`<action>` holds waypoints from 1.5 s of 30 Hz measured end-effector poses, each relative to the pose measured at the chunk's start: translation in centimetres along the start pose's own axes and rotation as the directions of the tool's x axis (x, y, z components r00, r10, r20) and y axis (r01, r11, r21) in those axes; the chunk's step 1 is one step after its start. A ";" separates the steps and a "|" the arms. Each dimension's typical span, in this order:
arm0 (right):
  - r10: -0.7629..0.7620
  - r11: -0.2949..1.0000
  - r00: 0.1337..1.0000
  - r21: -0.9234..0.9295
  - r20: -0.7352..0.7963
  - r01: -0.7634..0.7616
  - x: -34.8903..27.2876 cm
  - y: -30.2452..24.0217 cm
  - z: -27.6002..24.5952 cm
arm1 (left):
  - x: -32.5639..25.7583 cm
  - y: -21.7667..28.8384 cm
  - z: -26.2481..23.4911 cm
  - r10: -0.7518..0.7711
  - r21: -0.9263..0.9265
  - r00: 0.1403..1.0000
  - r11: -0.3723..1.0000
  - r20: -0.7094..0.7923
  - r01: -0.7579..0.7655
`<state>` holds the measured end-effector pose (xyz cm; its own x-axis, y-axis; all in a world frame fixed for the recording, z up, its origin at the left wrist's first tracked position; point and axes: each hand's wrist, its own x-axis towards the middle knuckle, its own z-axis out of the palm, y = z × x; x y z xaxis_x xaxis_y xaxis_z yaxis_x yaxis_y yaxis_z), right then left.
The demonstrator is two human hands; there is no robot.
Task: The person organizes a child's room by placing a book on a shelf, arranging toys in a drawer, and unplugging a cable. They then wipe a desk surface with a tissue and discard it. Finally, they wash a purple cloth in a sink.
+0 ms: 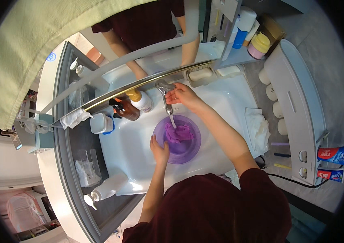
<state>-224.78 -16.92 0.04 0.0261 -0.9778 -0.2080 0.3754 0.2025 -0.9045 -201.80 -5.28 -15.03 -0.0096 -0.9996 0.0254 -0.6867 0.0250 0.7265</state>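
A purple plastic basin [196, 152] stands in the white sink [216, 162] under the faucet [168, 108]. In it lies a crumpled purple-pink cloth [179, 133], and a thin stream of water runs from the spout onto it. My left hand [160, 150] grips the basin's left rim, with the thumb over the edge. My right hand [183, 97] is closed around the faucet's lever handle [164, 85]; its fingertips are partly hidden behind the metal.
Left of the faucet stand a brown pump bottle [127, 110], a white bottle with a yellow pump [140, 101] and a white container [101, 122]. A soap dish [199, 75] sits at the back. A white cloth [256, 129] lies on the right rim, beside a wall-mounted toothbrush holder [295, 105].
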 end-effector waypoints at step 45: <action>-0.035 0.940 0.906 -0.322 -0.422 -0.114 -4.4 20.3 3.7 | -1.4 3.4 3.0 -0.341 -0.759 0.817 0.320 0.465 0.566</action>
<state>-213.84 -8.67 -15.99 -0.3801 -0.8700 -0.3139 0.0518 0.3189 -0.9464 -206.31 -3.86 -14.66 -0.1116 -0.8298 -0.5469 0.3270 -0.5503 0.7683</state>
